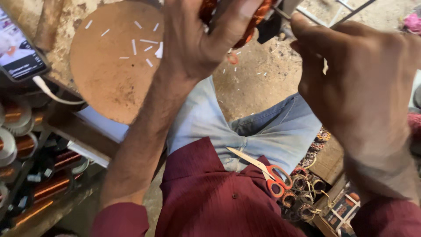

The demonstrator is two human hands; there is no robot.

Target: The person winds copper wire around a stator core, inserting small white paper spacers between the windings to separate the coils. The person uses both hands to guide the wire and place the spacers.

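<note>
1. Gripping from above, your left hand wraps its fingers and thumb around a copper wire coil at the top of the view; the thumb lies across the front of the winding and hides most of it.
2. Your left forearm runs up from the lower left at a steep slant, the maroon sleeve bunched near the elbow, wrist bent slightly inward toward the coil.
3. Your right hand is raised just beside the coil, back of the hand toward the camera, fingers curled in. It seems to pinch a thin pale strip between thumb and forefinger, though the strip is small and partly covered, so the pinch is not certain.
4. Your right forearm comes in from the lower right, nearly upright.
5. Scissors with orange handles lie on your lap, blades shut and pointing up-left, untouched by either hand.
6. To the left stands a round brown board with small white strips scattered on it.
7. A phone with a white cable sits at the far left, above spools of copper wire.
</note>
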